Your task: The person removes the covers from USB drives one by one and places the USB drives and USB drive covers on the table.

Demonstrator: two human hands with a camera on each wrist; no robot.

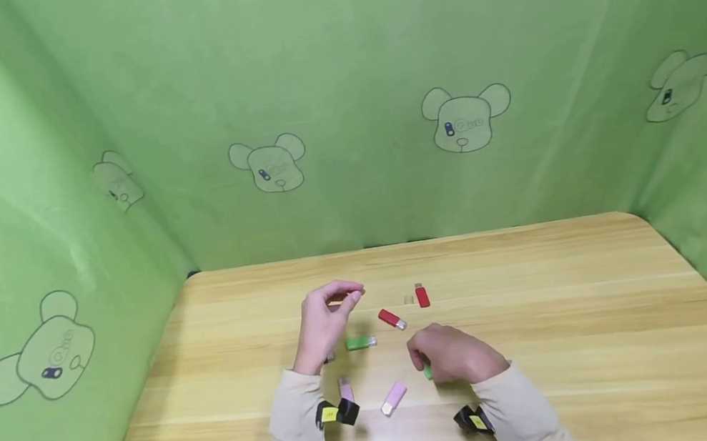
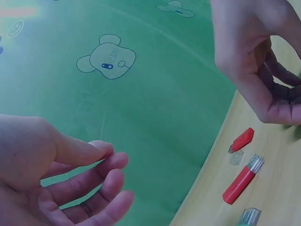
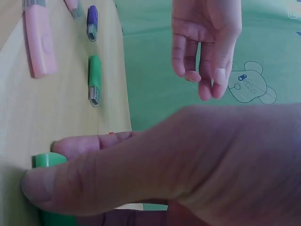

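My right hand [image 1: 454,353] is low over the table, pinching a green USB flash drive [image 3: 50,160] between thumb and fingers; the hand covers much of it. Raised above the tabletop, my left hand [image 1: 328,320] has loosely bent fingers, thumb tip close to the index finger, and nothing visible between them. Under and beside it lie another green flash drive [image 1: 360,343] and a purple one [image 3: 92,21], which the left wrist partly hides in the head view. Two red flash drives [image 1: 393,319] [image 1: 422,295] lie farther back, with a small clear cap [image 1: 408,300] beside one.
Two pink flash drives [image 1: 394,397] [image 1: 345,389] lie near the front, one partly behind the left wrist camera [image 1: 346,412]. The wooden table [image 1: 561,285] is bordered by green cloth walls [image 1: 364,198] with printed bear heads.
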